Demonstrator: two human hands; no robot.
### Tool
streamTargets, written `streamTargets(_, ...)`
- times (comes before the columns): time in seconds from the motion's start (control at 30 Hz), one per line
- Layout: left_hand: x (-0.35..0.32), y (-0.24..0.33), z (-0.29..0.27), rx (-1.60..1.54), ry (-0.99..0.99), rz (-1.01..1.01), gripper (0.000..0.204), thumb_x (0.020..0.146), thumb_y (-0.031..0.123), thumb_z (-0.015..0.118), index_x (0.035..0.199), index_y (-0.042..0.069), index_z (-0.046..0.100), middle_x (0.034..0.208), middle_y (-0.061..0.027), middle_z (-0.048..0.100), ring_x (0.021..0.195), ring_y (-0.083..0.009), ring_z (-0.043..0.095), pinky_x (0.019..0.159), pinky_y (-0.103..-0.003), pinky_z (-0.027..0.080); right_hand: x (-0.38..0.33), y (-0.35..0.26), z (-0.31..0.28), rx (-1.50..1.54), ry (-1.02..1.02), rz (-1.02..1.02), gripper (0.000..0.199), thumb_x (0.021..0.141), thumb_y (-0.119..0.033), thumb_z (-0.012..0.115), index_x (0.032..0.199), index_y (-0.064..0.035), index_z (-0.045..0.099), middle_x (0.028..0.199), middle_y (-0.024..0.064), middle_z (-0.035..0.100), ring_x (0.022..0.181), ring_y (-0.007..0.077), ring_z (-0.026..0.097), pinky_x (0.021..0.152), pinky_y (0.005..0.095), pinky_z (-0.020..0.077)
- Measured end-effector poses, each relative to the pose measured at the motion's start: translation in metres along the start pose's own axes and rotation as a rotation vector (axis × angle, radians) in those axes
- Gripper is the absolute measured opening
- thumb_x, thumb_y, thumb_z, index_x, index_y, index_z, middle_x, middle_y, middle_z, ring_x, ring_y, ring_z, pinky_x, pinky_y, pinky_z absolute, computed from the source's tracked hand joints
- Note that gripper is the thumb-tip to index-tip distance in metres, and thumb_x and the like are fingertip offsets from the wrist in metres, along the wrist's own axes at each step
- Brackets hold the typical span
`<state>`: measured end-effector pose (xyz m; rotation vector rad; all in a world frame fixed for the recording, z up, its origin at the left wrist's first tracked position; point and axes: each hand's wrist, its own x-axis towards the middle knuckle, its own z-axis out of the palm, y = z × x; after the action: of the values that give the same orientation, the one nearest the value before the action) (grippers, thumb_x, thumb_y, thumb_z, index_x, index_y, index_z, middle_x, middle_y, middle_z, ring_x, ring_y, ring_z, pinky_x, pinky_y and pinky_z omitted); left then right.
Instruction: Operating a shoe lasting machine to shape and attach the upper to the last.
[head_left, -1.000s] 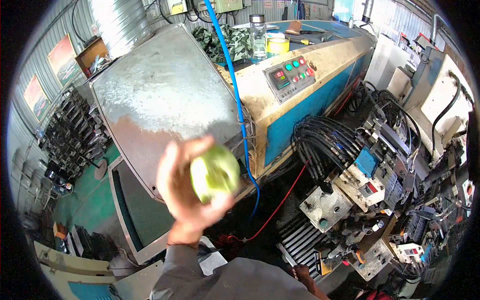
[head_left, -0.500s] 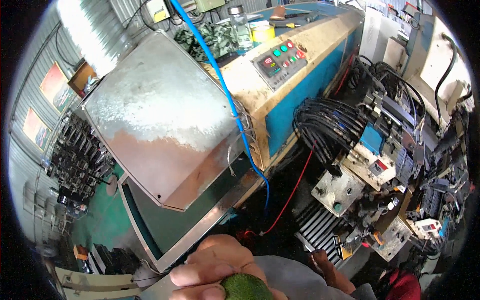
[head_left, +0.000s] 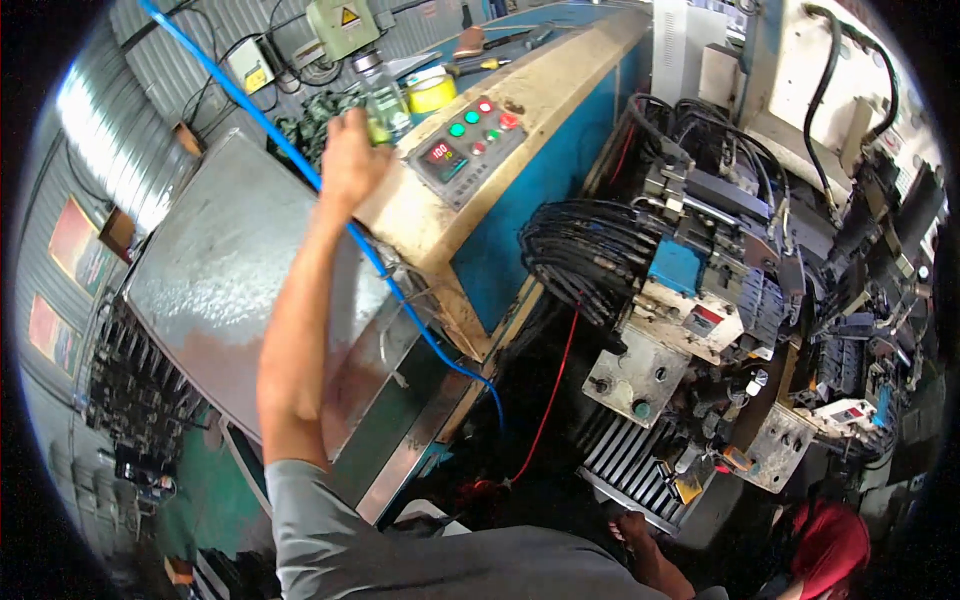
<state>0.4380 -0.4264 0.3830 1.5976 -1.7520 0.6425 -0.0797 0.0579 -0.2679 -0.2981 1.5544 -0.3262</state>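
My left arm, in a grey sleeve, stretches over the slanted metal cover to the machine's top. My left hand (head_left: 354,165) is closed around a green fruit (head_left: 378,131), partly hidden and blurred, right beside a clear glass jar (head_left: 381,98) with a metal lid. A crumpled camouflage cloth (head_left: 308,125) lies behind and left of the fingers. The control panel (head_left: 466,145) is just right of the hand. Low at the right, my right hand (head_left: 630,530) keeps its fingers curled; whatever is in them, if anything, is hidden.
A blue hose (head_left: 245,100) crosses in front of my left arm. Past the jar stand a yellow tape roll (head_left: 431,92) and tools. Black hoses (head_left: 580,250) run to a machine head (head_left: 690,310) at right. A person in red (head_left: 832,548) sits at the lower right.
My left hand has gone from close in front of me, with the green fruit, up and away to the machine top beside the jar. The view has turned to the right.
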Motion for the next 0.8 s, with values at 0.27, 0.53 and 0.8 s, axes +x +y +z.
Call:
streamTargets(0.27, 0.041, -0.104, 0.059, -0.09, -0.174, -0.382, 0.057, 0.081, 0.029, 0.082, 0.125, -0.002, 0.066, 0.12, -0.0271, 0.074, 0.117, -0.0406, 0.071, 0.103, -0.047, 0.055, 0.089, 0.145, -0.05, -0.33, 0.222, -0.567, 0.034, 0.086, -0.045, 0.074, 0.078, -0.0123, 0.072, 0.075, 0.0126, 0.073, 0.074, 0.0348, 0.073, 0.067, 0.0518, 0.0557)
streamTargets(0.53, 0.038, -0.141, 0.076, -0.068, -0.153, -0.504, 0.058, 0.078, 0.032, 0.082, 0.123, -0.001, 0.066, 0.119, -0.0273, 0.075, 0.117, -0.0407, 0.072, 0.102, -0.045, 0.055, 0.061, 0.131, -0.105, -0.453, 0.158, -0.701, 0.036, 0.098, -0.051, 0.066, 0.088, -0.0177, 0.074, 0.089, 0.013, 0.076, 0.074, 0.0394, 0.075, 0.061, 0.051, 0.0589)
streamTargets(0.8, 0.025, -0.134, 0.03, 0.506, -0.223, -0.118, 0.034, 0.092, 0.004, 0.065, 0.125, 0.0, 0.065, 0.129, -0.0263, 0.066, 0.118, -0.0446, 0.069, 0.103, -0.05, 0.057, -0.031, 0.01, -0.017, 0.254, 0.175, -0.099, 0.025, 0.103, -0.016, 0.061, 0.111, 0.0062, 0.068, 0.083, 0.0156, 0.073, 0.067, 0.0272, 0.073, 0.057, 0.0371, 0.0631)
